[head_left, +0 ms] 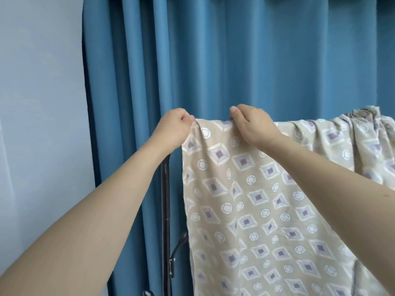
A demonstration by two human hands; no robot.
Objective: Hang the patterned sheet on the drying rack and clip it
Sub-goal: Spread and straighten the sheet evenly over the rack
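While the left hand (175,127) and right hand (254,124) pinch the patterned sheet (256,210) draped over the drying rack (165,210), bunching at two o'clock suggests drawing it flat before clipping.

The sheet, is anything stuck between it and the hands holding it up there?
Nothing visible is in the way. The left hand pinches the patterned sheet at its top corner, and the right hand grips the top edge beside it. The sheet is already draped over the top of the drying rack.
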